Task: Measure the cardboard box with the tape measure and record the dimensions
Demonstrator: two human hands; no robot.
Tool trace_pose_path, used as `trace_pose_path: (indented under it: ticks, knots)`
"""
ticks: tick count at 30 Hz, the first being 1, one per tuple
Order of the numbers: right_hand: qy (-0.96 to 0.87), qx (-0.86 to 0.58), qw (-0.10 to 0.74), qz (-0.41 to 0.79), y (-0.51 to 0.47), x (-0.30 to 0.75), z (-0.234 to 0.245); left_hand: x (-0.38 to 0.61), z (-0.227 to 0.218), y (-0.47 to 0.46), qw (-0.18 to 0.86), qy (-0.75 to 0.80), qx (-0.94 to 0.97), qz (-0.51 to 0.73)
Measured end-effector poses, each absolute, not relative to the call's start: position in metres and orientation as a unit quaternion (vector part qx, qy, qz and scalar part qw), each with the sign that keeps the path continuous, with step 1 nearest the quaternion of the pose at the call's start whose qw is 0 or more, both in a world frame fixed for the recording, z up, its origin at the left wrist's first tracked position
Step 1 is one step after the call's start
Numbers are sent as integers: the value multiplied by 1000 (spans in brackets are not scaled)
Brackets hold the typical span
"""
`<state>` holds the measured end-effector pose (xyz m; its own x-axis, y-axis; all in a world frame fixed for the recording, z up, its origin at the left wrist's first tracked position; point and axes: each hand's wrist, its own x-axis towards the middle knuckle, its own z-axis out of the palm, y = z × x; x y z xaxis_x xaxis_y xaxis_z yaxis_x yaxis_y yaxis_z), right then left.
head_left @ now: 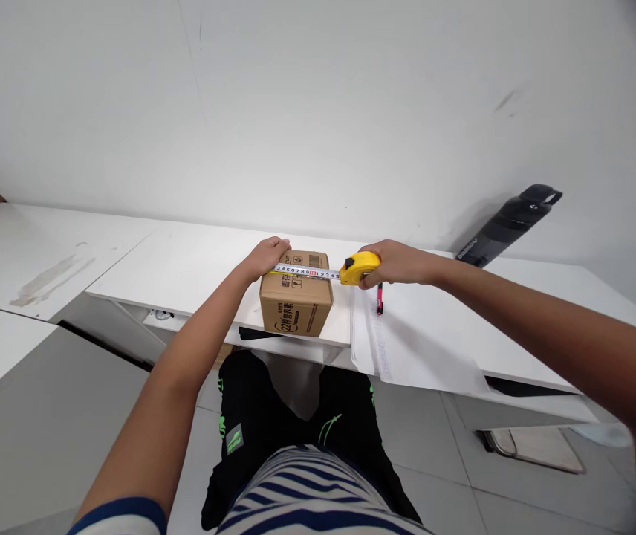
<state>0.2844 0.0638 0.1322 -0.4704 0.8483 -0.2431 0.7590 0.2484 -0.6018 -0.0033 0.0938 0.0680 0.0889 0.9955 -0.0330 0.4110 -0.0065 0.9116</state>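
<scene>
A brown cardboard box (296, 308) with dark printing sits at the front edge of the white desk (195, 260). Across its top runs the white blade of a yellow tape measure (360, 268), pulled out from right to left. My right hand (388, 260) is wrapped round the tape measure's case, just right of the box. At the box's left upper edge, my left hand (267, 257) has its fingers closed over the blade's free end; the fingertips partly hide that end. Numbers show along the blade.
Sheets of white paper (418, 342) lie right of the box and hang over the desk edge. A red and black pen (380, 299) rests on them. A black bottle (510, 223) stands against the wall at the right. Below, a dustpan-like object (541, 448) is on the tiled floor.
</scene>
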Motion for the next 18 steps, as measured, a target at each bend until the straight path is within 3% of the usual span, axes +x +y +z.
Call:
trace_pose_path:
  ticks: [9,18]
  knots:
    - [-786,-507,69,347,76,284,124,-4,69,92,346,577,662,330]
    - [-798,-496,53,338,83,271,126,-1,70,90,358,580,651,335]
